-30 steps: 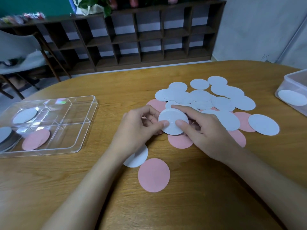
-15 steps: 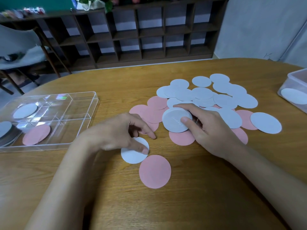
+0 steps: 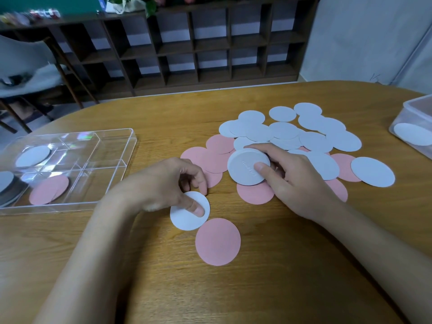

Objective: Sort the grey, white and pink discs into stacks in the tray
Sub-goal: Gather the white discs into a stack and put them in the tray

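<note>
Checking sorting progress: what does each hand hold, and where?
Right hand: stack of white discs, thumb on top, fingers round the rim. Left hand: single white disc, pinched at its far right edge.

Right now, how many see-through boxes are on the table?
2. The divided tray sits on the left; a tub sits at the far right, cut off by the picture's edge. More could lie outside the view.

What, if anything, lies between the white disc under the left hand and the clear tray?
Nothing visible does. The white disc lies on the table under the thumb of the left hand, and only open wood separates it from the clear tray. The right hand holds its white stack away from that path.
</note>
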